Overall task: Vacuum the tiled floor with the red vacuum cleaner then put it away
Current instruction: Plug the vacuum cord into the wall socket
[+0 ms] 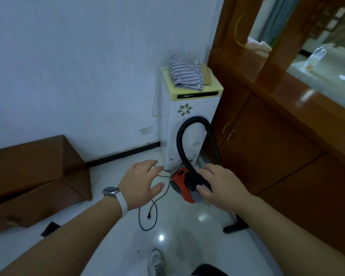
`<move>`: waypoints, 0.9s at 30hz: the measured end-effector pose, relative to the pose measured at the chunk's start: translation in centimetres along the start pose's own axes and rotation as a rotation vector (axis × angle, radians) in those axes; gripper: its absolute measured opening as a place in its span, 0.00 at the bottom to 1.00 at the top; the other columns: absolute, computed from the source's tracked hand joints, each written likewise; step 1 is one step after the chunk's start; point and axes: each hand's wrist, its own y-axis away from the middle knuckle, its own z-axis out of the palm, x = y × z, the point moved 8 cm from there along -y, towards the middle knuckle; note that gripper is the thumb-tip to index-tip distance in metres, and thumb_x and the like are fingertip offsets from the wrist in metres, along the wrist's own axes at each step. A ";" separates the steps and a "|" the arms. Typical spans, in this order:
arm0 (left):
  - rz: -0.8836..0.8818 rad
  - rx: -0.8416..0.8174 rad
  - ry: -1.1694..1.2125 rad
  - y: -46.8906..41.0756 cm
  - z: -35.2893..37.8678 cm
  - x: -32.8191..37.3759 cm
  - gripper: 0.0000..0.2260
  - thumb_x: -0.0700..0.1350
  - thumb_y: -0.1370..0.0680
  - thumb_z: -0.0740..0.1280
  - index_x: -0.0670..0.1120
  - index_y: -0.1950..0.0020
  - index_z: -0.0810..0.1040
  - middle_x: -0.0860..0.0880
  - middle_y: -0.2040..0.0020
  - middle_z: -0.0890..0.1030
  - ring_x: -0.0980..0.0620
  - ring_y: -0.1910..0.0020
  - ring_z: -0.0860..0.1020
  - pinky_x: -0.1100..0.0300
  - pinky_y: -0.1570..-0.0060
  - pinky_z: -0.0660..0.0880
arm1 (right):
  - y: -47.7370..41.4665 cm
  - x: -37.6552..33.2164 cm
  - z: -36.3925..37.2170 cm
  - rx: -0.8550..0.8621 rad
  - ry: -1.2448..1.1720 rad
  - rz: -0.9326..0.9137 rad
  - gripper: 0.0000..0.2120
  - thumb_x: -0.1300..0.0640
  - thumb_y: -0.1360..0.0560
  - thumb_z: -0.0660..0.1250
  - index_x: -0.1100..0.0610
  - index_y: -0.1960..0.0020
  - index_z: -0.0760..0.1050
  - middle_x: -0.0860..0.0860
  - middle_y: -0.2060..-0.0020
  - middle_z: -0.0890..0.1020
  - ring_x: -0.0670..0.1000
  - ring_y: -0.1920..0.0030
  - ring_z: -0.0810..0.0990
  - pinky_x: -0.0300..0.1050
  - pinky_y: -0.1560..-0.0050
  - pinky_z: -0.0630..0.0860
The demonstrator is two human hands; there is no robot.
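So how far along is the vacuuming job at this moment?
The power cord lies unplugged on the tiled floor, its plug away from the wall socket. Whether the floor was vacuumed cannot be told. Both hands, left hand and right hand, are open over the red vacuum cleaner beside the white appliance. Nothing is gripped yet.

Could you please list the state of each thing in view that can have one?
Power cord: unplugged, plug lying on the floor.
Wall socket: nothing plugged in.
Hose: looped upward.
Cabinet doors: closed.
Left hand: open, holding nothing.
Right hand: open, over the vacuum cleaner.
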 end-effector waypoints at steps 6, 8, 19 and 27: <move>-0.093 -0.005 -0.001 -2.0 -0.4 -5.9 0.22 0.61 0.25 0.59 0.51 0.36 0.74 0.47 0.36 0.77 0.46 0.39 0.75 0.50 0.39 0.70 | -7.1 -2.3 0.4 -0.039 0.010 -0.089 0.26 0.40 0.23 0.57 0.50 0.29 0.68 0.48 0.35 0.73 0.52 0.36 0.71 0.49 0.36 0.68; -0.119 -0.020 0.011 -2.9 0.0 -7.7 0.22 0.60 0.25 0.59 0.51 0.36 0.74 0.47 0.36 0.76 0.46 0.38 0.75 0.50 0.38 0.69 | -9.6 -2.5 0.8 -0.053 0.015 -0.115 0.25 0.40 0.22 0.58 0.50 0.28 0.67 0.48 0.34 0.72 0.51 0.35 0.70 0.48 0.35 0.65; -0.249 -0.149 -0.058 -10.1 1.2 -16.2 0.25 0.62 0.23 0.54 0.52 0.29 0.68 0.48 0.29 0.70 0.47 0.31 0.69 0.50 0.32 0.62 | -24.6 -1.1 3.7 -0.147 -0.030 -0.236 0.27 0.38 0.22 0.55 0.48 0.26 0.63 0.49 0.28 0.67 0.51 0.31 0.67 0.49 0.31 0.65; -0.236 -0.192 -0.082 -15.9 2.7 -21.6 0.23 0.59 0.23 0.60 0.51 0.31 0.70 0.46 0.32 0.73 0.45 0.33 0.71 0.49 0.34 0.66 | -32.8 -0.4 6.2 -0.139 -0.033 -0.356 0.26 0.40 0.26 0.57 0.56 0.37 0.76 0.53 0.44 0.79 0.55 0.48 0.79 0.51 0.50 0.78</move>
